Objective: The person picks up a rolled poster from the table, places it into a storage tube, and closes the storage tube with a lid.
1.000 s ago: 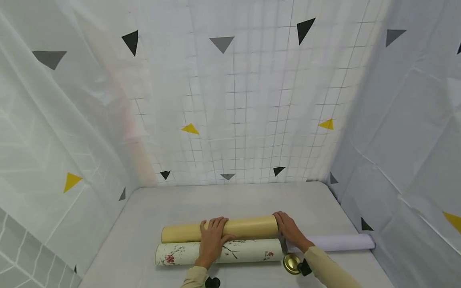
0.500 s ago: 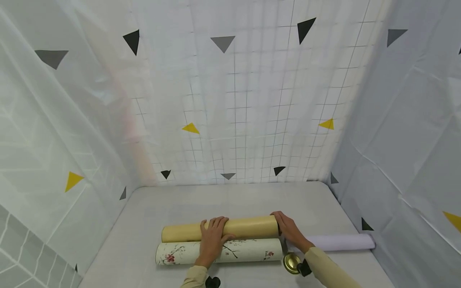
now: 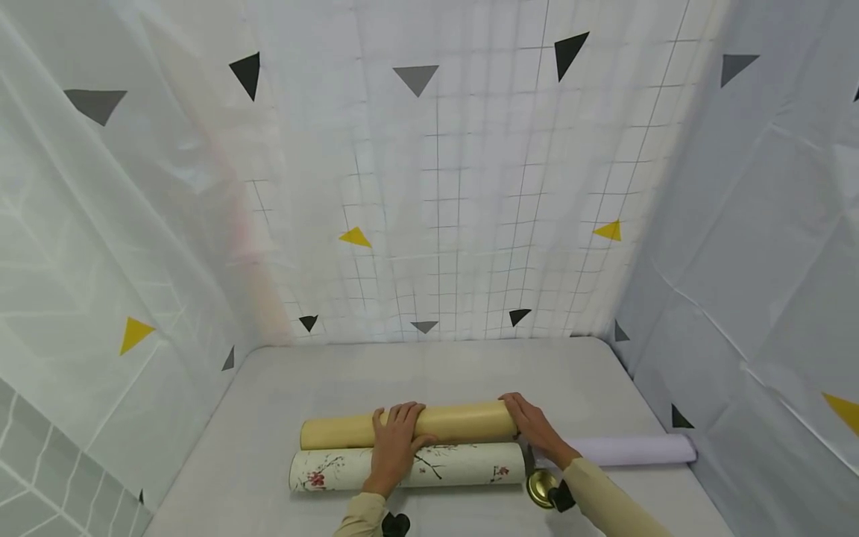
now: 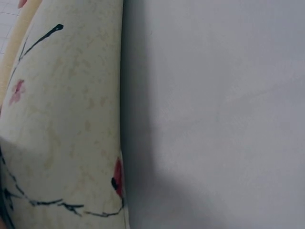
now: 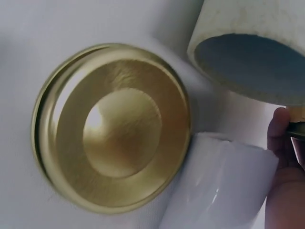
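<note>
A plain yellow tube (image 3: pixel 463 422) lies crosswise on the table, just behind a pale tube with blossom print (image 3: pixel 470 465). Across the middle of the yellow tube my left hand (image 3: pixel 394 449) grips it, fingers over the top and thumb on the near side. My right hand (image 3: pixel 537 429) holds the yellow tube's right end, fingers over the top edge. In the right wrist view part of that hand (image 5: pixel 283 191) appears at the right edge, beside a dark edge that is mostly cut off. The blossom tube's right end (image 5: pixel 248 64) is hollow and uncovered.
A round gold lid (image 5: pixel 121 133) lies on the table by the blossom tube's right end. A shiny pale lilac roll (image 3: pixel 637 450) stretches right, its near end close to the lid. White sheeting with triangles (image 3: pixel 429 224) walls the table (image 3: pixel 429 369) at back and sides.
My right hand has shifted slightly left along the yellow tube's end. The left hand keeps its place, and both tubes lie almost as before.
</note>
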### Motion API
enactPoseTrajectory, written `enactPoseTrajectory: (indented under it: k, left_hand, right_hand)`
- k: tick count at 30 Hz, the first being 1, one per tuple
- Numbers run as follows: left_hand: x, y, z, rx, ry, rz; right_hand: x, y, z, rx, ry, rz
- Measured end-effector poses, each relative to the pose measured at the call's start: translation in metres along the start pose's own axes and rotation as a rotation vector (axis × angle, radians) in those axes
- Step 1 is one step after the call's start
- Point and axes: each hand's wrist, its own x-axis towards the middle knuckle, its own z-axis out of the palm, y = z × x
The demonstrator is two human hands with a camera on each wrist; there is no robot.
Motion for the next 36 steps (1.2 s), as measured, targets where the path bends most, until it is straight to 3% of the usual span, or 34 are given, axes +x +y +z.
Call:
enactPoseTrajectory:
  k: [9,15,25,36]
  left_hand:
    - [0.0,-0.001,0.001,0.004,0.045,0.023]
    - [0.001,0.001,0.0,-0.035,0.018,0.0]
    - [0.001,0.001,-0.002,-0.01,-0.013,-0.015]
    - [0.0,0.001,-0.002,-0.001,-0.011,-0.016]
  right_hand:
    - [0.005,-0.007,0.005,0.046,-0.034,0.047]
    - [0.007,-0.01,0.007,0.082,-0.033,0.093]
    - [0.007,-0.013,0.01,0.104,-0.008,0.114]
    - [0.006,-0.012,0.013,0.241,-0.033,0.159]
